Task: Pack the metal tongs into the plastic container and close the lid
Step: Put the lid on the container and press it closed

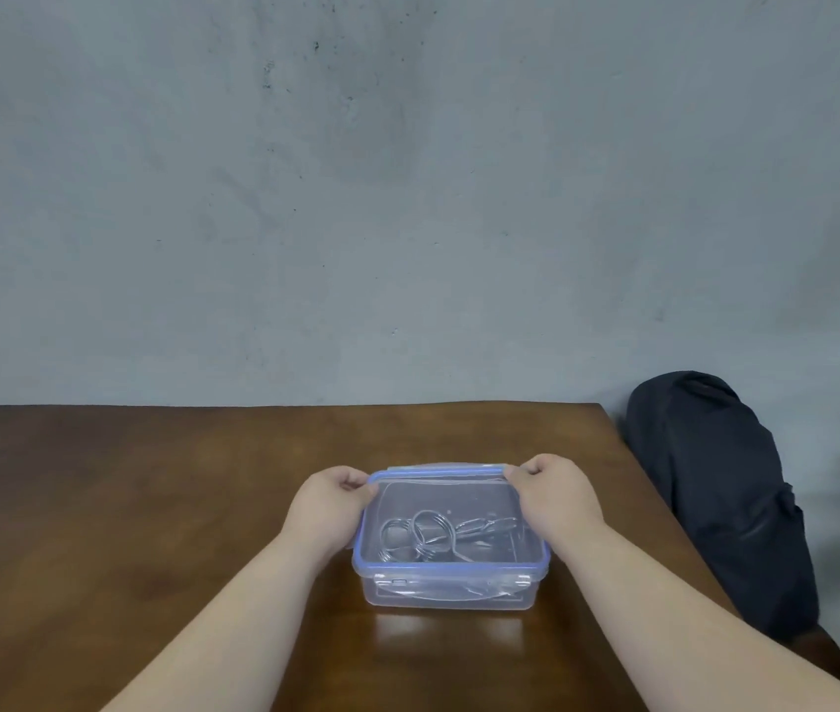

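A clear plastic container with a blue-rimmed lid stands on the brown wooden table. The metal tongs, with round loop handles, lie inside it and show through the lid. The lid lies over the container, and its far edge looks slightly raised. My left hand pinches the lid's far left corner. My right hand pinches the far right corner. The near clasp hangs down against the front wall.
A dark bag stands just off the table's right edge, against the grey wall. The table's right edge runs diagonally close to my right forearm.
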`<state>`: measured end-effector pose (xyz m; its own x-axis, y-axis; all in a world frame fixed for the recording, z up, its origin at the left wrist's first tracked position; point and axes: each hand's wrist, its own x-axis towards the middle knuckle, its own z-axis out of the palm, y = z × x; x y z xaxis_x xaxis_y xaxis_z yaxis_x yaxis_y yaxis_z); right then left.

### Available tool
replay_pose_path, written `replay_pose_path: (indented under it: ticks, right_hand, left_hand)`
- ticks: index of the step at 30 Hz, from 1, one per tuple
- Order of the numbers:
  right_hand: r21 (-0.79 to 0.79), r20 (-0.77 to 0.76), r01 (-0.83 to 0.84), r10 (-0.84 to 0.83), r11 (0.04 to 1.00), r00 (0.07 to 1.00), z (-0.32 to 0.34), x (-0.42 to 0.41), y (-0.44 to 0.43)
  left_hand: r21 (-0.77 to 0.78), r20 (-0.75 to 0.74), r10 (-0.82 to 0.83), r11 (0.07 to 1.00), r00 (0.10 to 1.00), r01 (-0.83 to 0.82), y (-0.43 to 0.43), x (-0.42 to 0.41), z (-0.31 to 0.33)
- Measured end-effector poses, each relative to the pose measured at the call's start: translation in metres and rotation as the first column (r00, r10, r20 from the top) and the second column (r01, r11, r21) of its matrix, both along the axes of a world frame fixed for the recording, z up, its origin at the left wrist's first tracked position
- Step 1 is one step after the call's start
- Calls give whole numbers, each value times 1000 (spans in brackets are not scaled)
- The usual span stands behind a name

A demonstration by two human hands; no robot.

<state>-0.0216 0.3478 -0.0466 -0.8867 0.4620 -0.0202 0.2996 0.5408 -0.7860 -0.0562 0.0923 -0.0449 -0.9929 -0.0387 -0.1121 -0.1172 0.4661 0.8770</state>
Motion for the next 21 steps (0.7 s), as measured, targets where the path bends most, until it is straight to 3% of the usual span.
replay_pose_path:
  ticks: [7,21]
  right_hand:
    - [72,31,22,-25,997,999,-5,-5,-2]
    - [-25,17,14,-14,1000,1000,-10,6,-6]
  left_hand:
    - [-98,-7,30,995,1000,-30,5,-4,3]
    - [-133,89,6,991,996,6,-3,-4,13]
